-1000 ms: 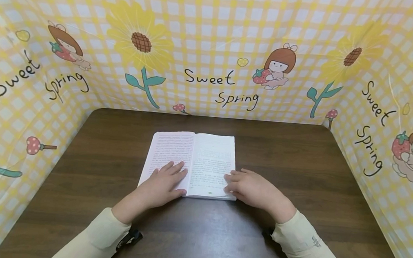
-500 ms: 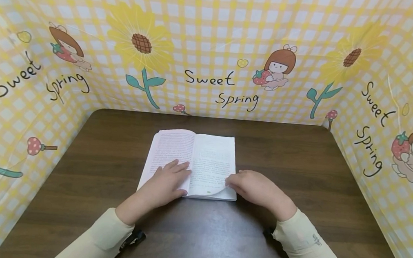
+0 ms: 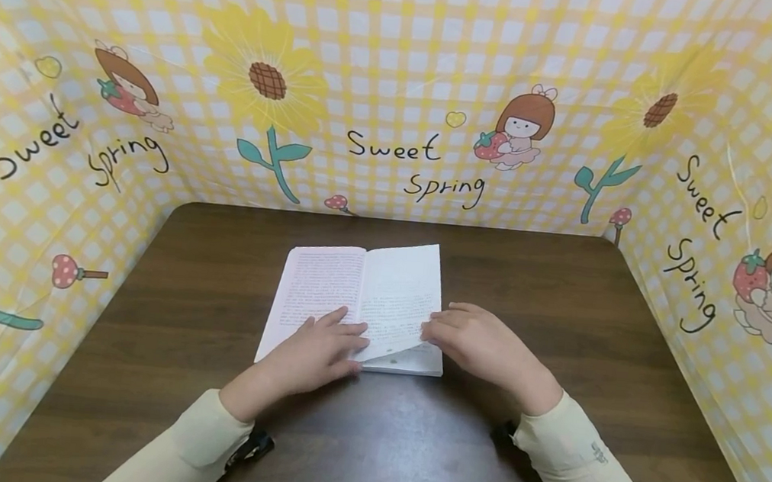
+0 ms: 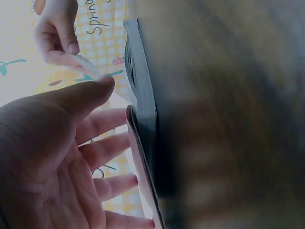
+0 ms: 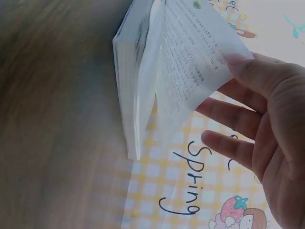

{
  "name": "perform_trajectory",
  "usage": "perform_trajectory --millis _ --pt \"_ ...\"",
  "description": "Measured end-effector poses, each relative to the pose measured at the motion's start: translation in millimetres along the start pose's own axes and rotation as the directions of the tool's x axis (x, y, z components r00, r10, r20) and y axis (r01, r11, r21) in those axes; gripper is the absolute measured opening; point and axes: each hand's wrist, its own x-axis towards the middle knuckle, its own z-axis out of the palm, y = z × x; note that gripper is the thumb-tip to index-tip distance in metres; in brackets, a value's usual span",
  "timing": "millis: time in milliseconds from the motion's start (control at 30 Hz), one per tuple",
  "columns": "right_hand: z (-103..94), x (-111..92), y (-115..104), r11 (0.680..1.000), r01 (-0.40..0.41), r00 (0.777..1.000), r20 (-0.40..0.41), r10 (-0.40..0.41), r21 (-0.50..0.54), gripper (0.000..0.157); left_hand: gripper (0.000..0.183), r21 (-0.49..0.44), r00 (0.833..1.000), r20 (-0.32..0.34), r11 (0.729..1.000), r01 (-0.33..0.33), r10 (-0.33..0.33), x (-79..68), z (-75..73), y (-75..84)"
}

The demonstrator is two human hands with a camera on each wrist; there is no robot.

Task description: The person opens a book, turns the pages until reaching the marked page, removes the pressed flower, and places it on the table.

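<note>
An open book (image 3: 323, 281) lies on the brown table, with a pinkish left page and a whiter right side. My right hand (image 3: 473, 344) pinches the outer edge of a lifted page (image 3: 398, 296) between thumb and fingers; in the right wrist view this page (image 5: 200, 62) stands up from the block of pages beneath. My left hand (image 3: 310, 353) rests with spread fingers on the lower left page, its fingertips reaching over the middle fold. Seen from the left wrist, the left fingers (image 4: 109, 186) touch the page, and the thumb is raised beside the lifted sheet.
The dark wood table (image 3: 218, 272) spreads around the book. A yellow checked cloth (image 3: 400, 81) with printed flowers, figures and lettering walls it in at the back and both sides. Dark wrist straps (image 3: 251, 447) show below the sleeves.
The right hand has taken hold of the right page's edge and raised it, baring the page beneath at the lower corner. The left hand has slid slightly right toward the fold.
</note>
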Motion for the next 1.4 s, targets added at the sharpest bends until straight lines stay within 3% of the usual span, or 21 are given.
perform_trajectory --millis 167,367,600,833,1033,1233,1400 --pt "-2.4 4.7 -2.8 1.000 -0.008 1.000 -0.017 0.007 -0.014 0.010 0.049 -0.026 0.998 -0.038 0.999 0.047 -0.048 0.1 3.5 2.8" --pt "-1.5 7.9 -6.4 0.999 -0.035 0.998 -0.056 0.033 -0.033 0.011 0.039 -0.030 0.993 -0.085 0.996 0.079 -0.081 0.3 6.5 5.4" --pt "-2.4 8.3 -5.4 0.993 -0.118 0.988 -0.103 0.117 -0.001 0.028 0.023 -0.051 0.988 -0.132 0.996 0.072 -0.078 0.6 8.1 5.1" --pt "-4.3 8.2 -2.0 0.982 -0.188 0.976 -0.111 0.188 0.011 0.040 0.044 -0.095 0.979 -0.174 0.991 0.094 -0.109 2.1 1.5 3.8" --pt "-0.1 6.5 0.4 0.973 -0.232 0.971 -0.047 0.232 0.019 0.046 0.089 -0.090 0.948 -0.259 0.982 0.165 -0.183 2.8 -3.3 2.3" --pt "4.6 4.9 1.7 0.960 -0.279 0.957 0.088 0.277 0.013 0.057 0.114 -0.018 0.900 -0.413 0.989 0.148 -0.143 2.5 -4.6 -1.2" --pt "6.2 3.9 -0.4 0.955 -0.296 0.940 0.187 0.287 0.021 0.069 0.123 0.099 0.872 -0.478 0.981 0.168 -0.102 0.4 -7.7 -3.0"
